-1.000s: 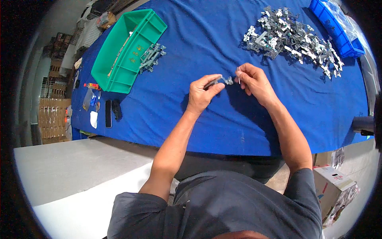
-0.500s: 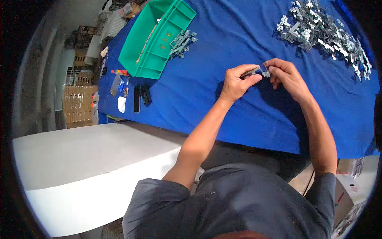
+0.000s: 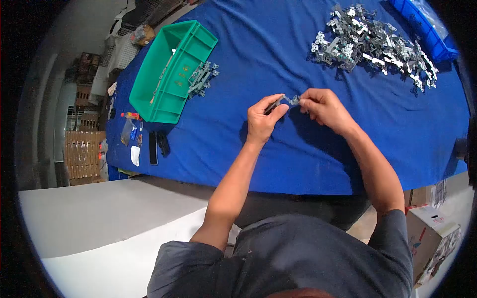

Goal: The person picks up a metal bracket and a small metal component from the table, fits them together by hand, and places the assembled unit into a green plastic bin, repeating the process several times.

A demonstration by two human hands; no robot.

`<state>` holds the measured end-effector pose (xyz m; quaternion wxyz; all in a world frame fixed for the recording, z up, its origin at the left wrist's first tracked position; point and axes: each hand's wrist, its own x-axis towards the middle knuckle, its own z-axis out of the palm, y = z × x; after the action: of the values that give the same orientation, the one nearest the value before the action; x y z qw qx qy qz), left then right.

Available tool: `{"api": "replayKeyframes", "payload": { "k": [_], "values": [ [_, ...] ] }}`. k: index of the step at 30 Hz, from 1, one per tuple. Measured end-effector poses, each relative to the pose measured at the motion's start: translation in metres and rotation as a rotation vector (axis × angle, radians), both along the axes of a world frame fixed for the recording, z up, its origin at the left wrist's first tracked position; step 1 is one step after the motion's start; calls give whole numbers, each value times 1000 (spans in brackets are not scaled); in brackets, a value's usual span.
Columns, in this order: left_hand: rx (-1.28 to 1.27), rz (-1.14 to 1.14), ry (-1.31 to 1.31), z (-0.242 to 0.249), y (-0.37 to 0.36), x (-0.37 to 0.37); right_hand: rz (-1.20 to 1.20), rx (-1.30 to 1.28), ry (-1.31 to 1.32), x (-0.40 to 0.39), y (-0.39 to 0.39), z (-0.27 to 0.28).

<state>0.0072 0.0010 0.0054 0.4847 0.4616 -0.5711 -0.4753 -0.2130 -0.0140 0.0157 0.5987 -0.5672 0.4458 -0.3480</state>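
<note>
Over the blue cloth [image 3: 223, 159], my left hand [image 3: 265, 116] is closed on a dark flat part [image 3: 275, 105] between thumb and fingers. A small shiny metal piece [image 3: 294, 100] sits at the right end of that part. My right hand [image 3: 320, 107] pinches the metal piece at its right side, its fingers bent together. The exact joint between the two pieces is too small to make out. Up and to the right lies a large pile of metal and dark parts [image 3: 372, 42].
A green bin [image 3: 171, 107] stands at the left, with a small stack of metal parts [image 3: 201, 79] beside it. A black phone [image 3: 153, 148] lies nearer the left edge. A blue tray [image 3: 422, 25] is at the upper right, a cardboard box [image 3: 427, 233] at the lower right.
The whole view has shifted, bringing the blue tray into sight. My right hand has turned slightly, and more of the metal piece shows between my hands.
</note>
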Motion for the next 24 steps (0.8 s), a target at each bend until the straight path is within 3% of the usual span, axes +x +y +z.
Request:
{"api": "replayKeyframes", "payload": {
  "k": [7, 13, 19, 22, 24],
  "values": [
    [-20, -64, -41, 1, 0, 1, 39, -34, 66, 0, 2, 4],
    [-33, -135, -129, -3, -1, 1, -10, 65, -207, 1, -2, -4],
    [-67, -174, -166, -1, -1, -2, -10, -20, -48, 1, 1, 1],
    [-76, -156, -210, -5, -3, 1, -178, -85, -187, 3, -3, -5],
    [-53, -56, -112, -1, -1, 0, -101, 9, -86, -4, -6, 0]
  ]
}}
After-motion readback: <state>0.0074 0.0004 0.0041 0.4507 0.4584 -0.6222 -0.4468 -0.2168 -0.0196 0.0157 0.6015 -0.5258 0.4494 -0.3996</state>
